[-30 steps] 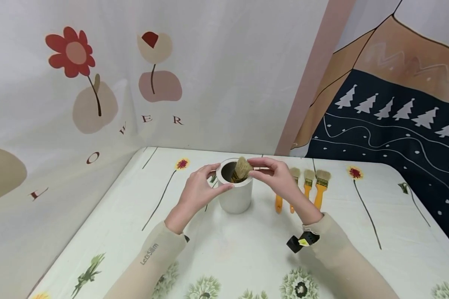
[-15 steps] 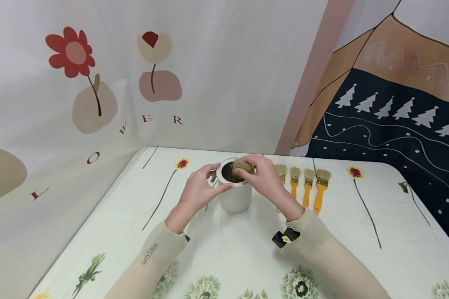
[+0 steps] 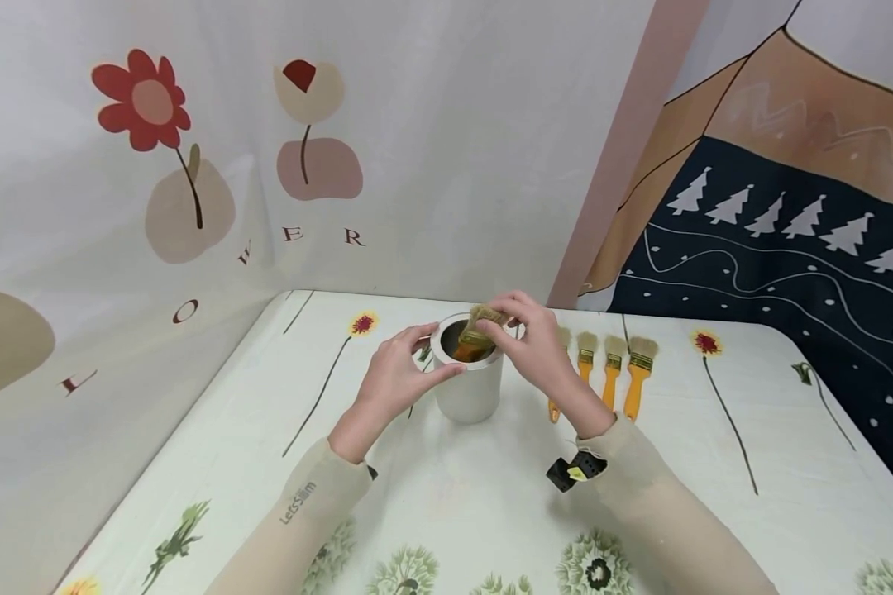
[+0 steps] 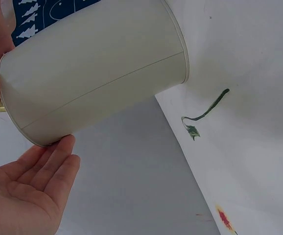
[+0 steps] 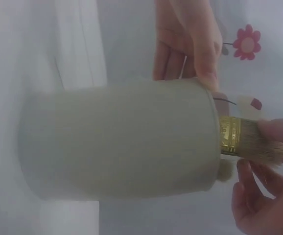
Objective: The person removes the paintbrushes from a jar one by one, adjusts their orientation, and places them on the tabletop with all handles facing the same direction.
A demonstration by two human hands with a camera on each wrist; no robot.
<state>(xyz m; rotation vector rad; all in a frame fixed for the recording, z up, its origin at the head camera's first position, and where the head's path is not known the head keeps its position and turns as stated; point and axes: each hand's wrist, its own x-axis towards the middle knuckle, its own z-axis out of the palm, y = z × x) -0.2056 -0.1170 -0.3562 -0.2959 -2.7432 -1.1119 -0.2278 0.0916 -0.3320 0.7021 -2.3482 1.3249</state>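
A white cylindrical holder [image 3: 467, 401] stands on the table, its dark inside facing up. My left hand [image 3: 390, 376] grips its rim, thumb at the near side and fingers behind; in the left wrist view, fingertips of the left hand [image 4: 29, 191] touch the rim. My right hand [image 3: 532, 343] pinches the bristles of a paintbrush [image 3: 474, 337], which stands in the holder, bristles up. In the right wrist view the paintbrush's gold ferrule [image 5: 229, 134] shows just outside the rim, and a tan tuft [image 5: 224, 170] lies beside it. Most of the brush handle is hidden inside.
To the right of the holder, several orange-handled paintbrushes [image 3: 612, 372] lie side by side, bristles away from me; my right hand partly covers the leftmost. A flower-print cloth [image 3: 476, 496] covers the table. Printed curtains [image 3: 446, 165] hang behind.
My right hand has moved in from the rim's right side and closed on the bristles. The brush has risen slightly, showing more ferrule and orange handle. My left hand stays on the holder.
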